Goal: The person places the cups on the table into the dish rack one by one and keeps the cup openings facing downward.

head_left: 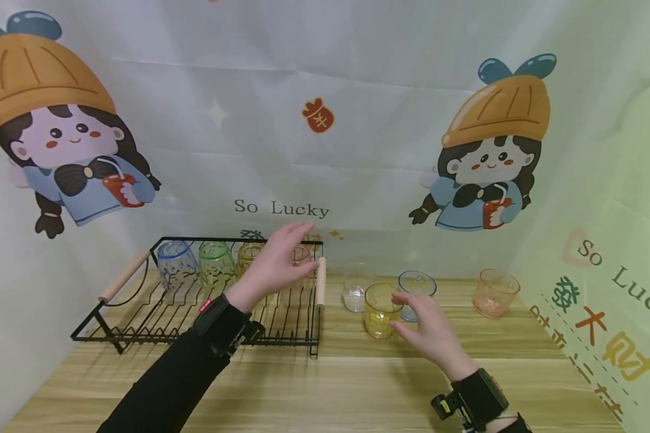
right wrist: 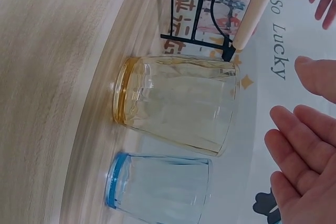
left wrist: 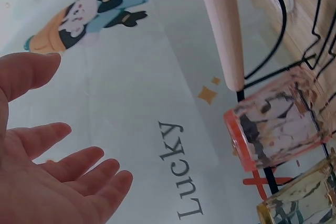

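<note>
My left hand (head_left: pixel 276 258) hovers over the right part of a black wire dish rack (head_left: pixel 195 341), fingers spread and holding nothing. Beneath and beyond it, a pink glass (left wrist: pixel 278 121) and a yellow glass (left wrist: pixel 302 198) sit in the rack, both partly hidden by the hand in the head view. My right hand (head_left: pixel 428 328) is beside another yellow glass (head_left: pixel 380 322) on the table, thumb and fingers apart. The right wrist view shows this yellow glass (right wrist: pixel 178 106) upright, with a gap between it and the fingertips. A blue-rimmed glass (head_left: pixel 418 281) stands behind the right hand.
A blue glass (head_left: pixel 176 264) and a green glass (head_left: pixel 216 264) stand toward the rack's left. Wooden handles (head_left: pixel 321 282) top its sides. On the table are a clear glass (head_left: pixel 355 294) and, farther right, an orange-pink glass (head_left: pixel 495 294). A printed cloth (head_left: pixel 368 156) hangs behind.
</note>
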{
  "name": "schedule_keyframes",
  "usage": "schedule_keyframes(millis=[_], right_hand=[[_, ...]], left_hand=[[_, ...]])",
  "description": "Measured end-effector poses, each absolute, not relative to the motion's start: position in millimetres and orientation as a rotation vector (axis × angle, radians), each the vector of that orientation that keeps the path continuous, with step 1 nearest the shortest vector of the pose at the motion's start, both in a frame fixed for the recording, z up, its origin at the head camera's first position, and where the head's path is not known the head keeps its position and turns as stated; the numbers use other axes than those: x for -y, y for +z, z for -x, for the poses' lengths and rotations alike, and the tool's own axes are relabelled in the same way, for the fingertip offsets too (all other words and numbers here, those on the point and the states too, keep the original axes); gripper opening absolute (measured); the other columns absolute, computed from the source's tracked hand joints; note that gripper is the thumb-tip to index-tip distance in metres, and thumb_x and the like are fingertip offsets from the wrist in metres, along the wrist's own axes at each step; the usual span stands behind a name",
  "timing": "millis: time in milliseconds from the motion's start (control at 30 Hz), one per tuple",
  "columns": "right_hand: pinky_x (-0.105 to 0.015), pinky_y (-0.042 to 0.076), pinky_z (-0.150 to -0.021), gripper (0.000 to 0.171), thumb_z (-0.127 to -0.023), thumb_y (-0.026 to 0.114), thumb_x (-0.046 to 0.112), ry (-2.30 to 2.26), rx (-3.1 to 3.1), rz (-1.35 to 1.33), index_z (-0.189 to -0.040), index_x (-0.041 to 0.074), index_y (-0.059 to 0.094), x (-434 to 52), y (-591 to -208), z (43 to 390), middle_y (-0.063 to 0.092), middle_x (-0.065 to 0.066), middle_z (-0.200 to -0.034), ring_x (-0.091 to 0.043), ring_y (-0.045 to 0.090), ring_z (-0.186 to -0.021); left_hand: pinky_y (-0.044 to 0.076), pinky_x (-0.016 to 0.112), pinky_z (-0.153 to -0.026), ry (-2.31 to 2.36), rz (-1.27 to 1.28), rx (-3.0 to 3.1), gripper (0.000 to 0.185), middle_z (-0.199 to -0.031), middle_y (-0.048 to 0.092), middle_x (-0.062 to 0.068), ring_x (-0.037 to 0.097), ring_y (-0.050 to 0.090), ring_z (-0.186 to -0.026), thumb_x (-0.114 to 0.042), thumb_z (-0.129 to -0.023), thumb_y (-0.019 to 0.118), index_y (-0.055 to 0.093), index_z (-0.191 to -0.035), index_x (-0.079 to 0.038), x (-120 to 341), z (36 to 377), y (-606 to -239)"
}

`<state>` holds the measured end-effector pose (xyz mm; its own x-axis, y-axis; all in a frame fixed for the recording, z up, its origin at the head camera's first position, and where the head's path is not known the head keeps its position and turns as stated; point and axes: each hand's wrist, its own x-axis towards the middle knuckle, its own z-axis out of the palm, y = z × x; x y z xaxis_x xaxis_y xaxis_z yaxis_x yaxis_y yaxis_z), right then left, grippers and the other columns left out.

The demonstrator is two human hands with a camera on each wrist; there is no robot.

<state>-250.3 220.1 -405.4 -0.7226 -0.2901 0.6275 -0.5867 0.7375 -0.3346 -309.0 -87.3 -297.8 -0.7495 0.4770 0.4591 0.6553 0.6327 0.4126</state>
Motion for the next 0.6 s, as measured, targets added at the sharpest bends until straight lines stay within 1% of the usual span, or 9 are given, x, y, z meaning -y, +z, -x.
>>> schedule_keyframes(millis=[233,433,600], right_hand=[[-0.052,0.048,-0.095,0.051,-0.077,0.083,0.002,0.697,2.382,-0.661,-0.124,-0.003,0.062,-218,-406,251,0.069,-0.012,-0.111,-0.033,0.06,-0.106],[-0.052,0.048,-0.095,0.051,-0.078,0.083,0.004,0.683,2.392,-0.657,-0.124,-0.002,0.062,-217,-404,252,0.069,-0.012,-0.112,-0.033,0.06,-0.106],[-0.052,0.047,-0.096,0.051,-0.079,0.082,0.005,0.669,2.41,-0.647,-0.125,-0.002,0.062,-217,-404,254,0.069,-0.013,-0.113,-0.033,0.06,-0.107]], left_hand=[[0.028,0.053,-0.116,-0.849,0.961,2.511,0.074,-0.155,0.034,0.021,0.037,0.03,-0.143,-0.021,-0.091,0.073,0.036,-0.152,-0.004,90,294,-304],[0.034,0.053,-0.113,-0.865,0.978,2.494,0.073,-0.15,0.041,0.021,0.037,0.037,-0.138,-0.019,-0.089,0.076,0.039,-0.15,-0.003,91,283,-313],[0.031,0.054,-0.114,-0.869,0.984,2.507,0.077,-0.149,0.043,0.02,0.037,0.037,-0.138,-0.02,-0.086,0.077,0.038,-0.15,-0.001,90,275,-319]])
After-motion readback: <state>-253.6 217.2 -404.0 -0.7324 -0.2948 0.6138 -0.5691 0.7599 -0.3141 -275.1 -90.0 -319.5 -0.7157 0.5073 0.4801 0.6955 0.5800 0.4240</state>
